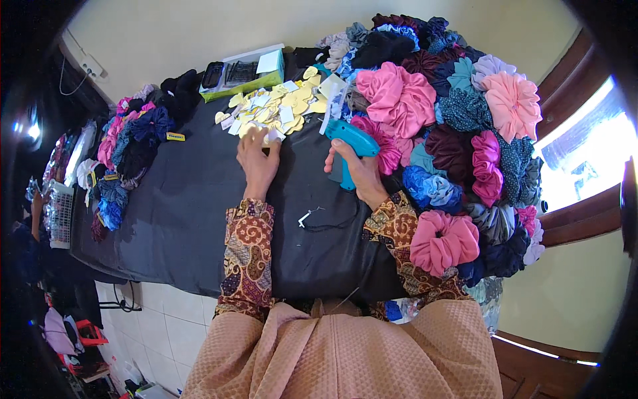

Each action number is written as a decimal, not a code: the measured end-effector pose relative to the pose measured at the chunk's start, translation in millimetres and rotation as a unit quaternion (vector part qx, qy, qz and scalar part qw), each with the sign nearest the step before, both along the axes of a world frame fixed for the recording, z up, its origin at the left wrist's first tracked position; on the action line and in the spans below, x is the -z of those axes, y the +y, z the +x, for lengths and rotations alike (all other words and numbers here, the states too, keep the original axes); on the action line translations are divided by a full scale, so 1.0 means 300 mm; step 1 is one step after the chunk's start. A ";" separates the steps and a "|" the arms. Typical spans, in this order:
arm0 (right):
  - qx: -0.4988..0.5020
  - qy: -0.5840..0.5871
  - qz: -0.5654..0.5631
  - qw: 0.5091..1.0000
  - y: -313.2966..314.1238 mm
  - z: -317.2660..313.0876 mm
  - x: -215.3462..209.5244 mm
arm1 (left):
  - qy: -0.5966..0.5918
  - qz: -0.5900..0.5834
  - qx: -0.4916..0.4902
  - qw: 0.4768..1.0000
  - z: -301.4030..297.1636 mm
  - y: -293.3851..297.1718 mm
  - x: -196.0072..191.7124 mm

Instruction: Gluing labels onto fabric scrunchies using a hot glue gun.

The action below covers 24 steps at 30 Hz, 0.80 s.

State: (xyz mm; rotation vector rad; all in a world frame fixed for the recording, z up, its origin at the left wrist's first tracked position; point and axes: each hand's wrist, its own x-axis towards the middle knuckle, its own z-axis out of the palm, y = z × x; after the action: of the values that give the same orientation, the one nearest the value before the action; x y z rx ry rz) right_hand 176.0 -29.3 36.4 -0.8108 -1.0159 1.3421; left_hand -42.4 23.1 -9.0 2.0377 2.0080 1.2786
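Observation:
My right hand (359,169) is wrapped round the handle of a teal tagging gun (361,138), with a strip of clear plastic fasteners (334,106) standing up from its back. My left hand (258,163) reaches to the near edge of a heap of yellow and white paper tags (292,100). Its thumb and fingers are apart, and the fingertips touch the tags there. A large pile of scrunchies (444,159) in pink, maroon, blue, teal and black rises close to the right of the tagging gun.
Behind the tags sits a yellow-green box (242,90) with dark pins in it. Tagged scrunchies (123,149) lie at the left of the black-covered table (179,213). A dark cord loop with a white piece (304,219) rests before me. Another person's hand (38,199) shows at far left.

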 end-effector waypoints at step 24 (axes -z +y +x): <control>0.239 -0.164 0.016 0.957 0.016 0.009 0.040 | 0.140 0.006 0.041 0.989 0.083 -0.052 -0.028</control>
State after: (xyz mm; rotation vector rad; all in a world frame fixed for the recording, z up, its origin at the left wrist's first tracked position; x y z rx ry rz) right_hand 178.6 -24.6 24.4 -1.1938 -1.0078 0.7888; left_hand -17.5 7.4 -0.5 2.3944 1.9955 1.0428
